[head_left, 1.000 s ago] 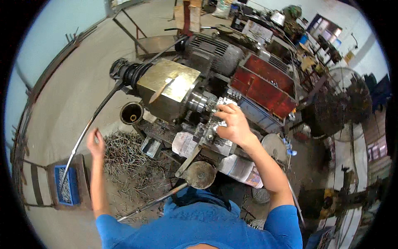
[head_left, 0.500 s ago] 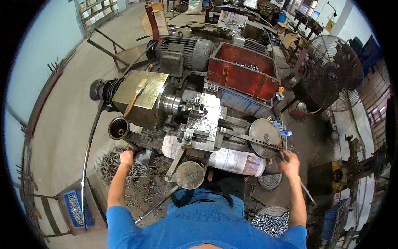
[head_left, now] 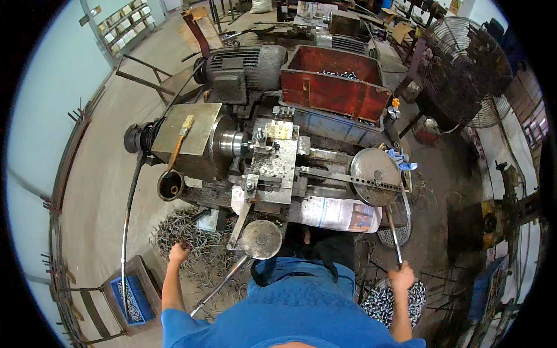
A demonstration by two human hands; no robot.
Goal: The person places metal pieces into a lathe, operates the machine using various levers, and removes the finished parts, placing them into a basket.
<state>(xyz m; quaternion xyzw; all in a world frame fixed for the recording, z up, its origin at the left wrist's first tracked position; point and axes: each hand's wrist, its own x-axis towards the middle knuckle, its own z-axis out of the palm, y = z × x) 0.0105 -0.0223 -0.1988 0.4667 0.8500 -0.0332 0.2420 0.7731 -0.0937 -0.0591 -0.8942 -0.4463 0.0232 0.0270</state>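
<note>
My right hand (head_left: 401, 276) is wrapped round a long metal lever (head_left: 395, 233) below the large round disc (head_left: 376, 174) on the lathe's right side. My left hand (head_left: 179, 253) has its fingers curled, over a heap of curly metal shavings (head_left: 200, 235); whether it holds a small thing is hidden. Between my arms stands the lathe, with a shiny chuck (head_left: 233, 143) and a metal tool slide (head_left: 274, 165). A smaller round plate (head_left: 261, 239) with a rod handle (head_left: 223, 283) sits close before my body.
A brush (head_left: 177, 145) lies on the headstock cover, above a dark cup (head_left: 170, 186). Behind the slide, a red bin (head_left: 333, 87) of small metal parts rests on a blue-grey crate (head_left: 336, 129). A round basket of parts (head_left: 387, 306), a blue tray (head_left: 134, 298) and a large fan (head_left: 464, 72) flank me.
My right hand has drawn nearer to my body, and the lever has swung with it. My left hand has moved back from the machine's front, over the shavings. The view has shifted slightly.
</note>
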